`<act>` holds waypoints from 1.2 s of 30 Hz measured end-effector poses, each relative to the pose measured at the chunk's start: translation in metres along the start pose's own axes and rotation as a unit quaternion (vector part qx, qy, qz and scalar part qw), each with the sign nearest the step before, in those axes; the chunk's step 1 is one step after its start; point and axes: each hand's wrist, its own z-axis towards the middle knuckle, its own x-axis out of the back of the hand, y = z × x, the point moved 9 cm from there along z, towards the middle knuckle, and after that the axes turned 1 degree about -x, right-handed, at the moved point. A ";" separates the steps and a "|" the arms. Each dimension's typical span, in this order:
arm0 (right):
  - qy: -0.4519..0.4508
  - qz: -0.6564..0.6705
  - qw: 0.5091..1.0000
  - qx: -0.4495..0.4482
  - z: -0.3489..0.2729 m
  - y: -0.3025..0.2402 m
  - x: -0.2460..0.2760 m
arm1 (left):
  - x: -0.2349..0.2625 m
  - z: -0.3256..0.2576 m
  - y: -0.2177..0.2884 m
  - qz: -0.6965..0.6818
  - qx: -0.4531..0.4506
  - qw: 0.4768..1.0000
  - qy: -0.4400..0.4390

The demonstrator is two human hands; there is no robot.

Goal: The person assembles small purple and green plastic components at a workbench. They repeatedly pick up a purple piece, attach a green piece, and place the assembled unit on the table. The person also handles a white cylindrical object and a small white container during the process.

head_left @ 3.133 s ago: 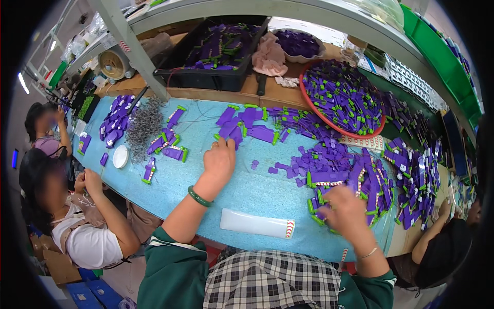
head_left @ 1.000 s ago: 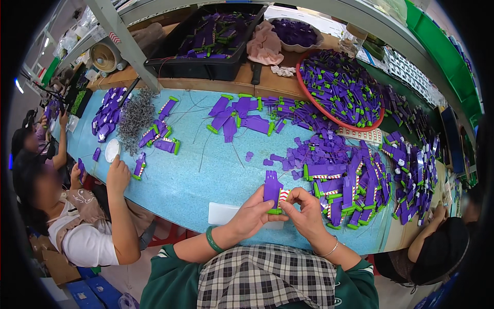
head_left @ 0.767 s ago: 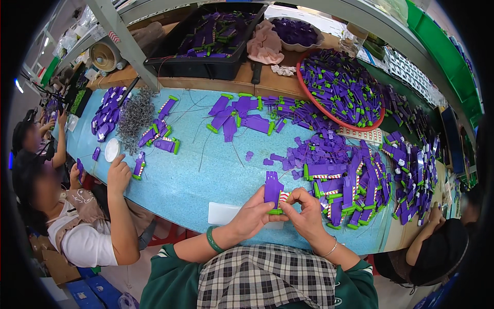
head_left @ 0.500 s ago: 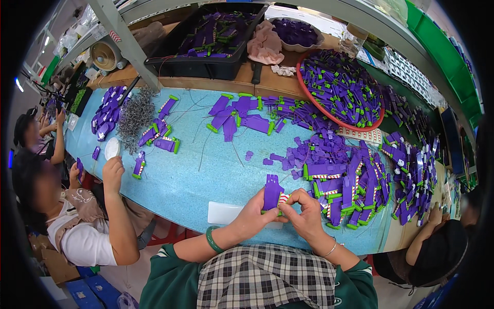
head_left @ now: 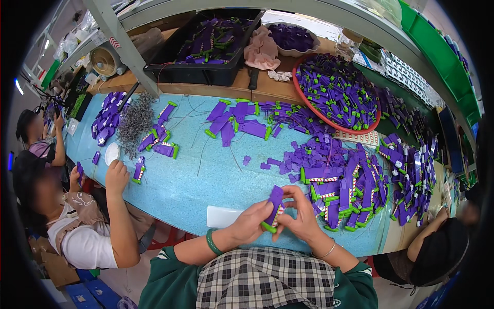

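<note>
Two hands pinching one purple clip [head_left: 275,203] between them, just above the near edge of the blue bench [head_left: 190,188]. Left hand [head_left: 250,222] gripping the lower green end, right hand [head_left: 301,216] closing on the side; long axis standing nearly upright, tilting slightly right.

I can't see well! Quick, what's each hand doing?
Left hand: closed on the purple piece.
Right hand: closed on the same piece.

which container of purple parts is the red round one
The red basket, right of the black crate and below the white bowl; alone red-rimmed.
</note>
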 end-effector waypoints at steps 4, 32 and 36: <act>-0.084 0.022 0.996 -0.005 0.002 -0.004 -0.011 | -0.001 0.003 -0.043 -0.108 0.158 0.981 -0.036; -0.108 0.329 0.898 -0.271 -0.012 0.033 -0.029 | -0.082 -0.059 0.061 0.735 -0.574 0.342 -0.119; -0.156 0.300 0.897 -0.284 -0.022 0.012 -0.034 | -0.074 -0.058 0.065 0.732 -0.554 0.384 -0.096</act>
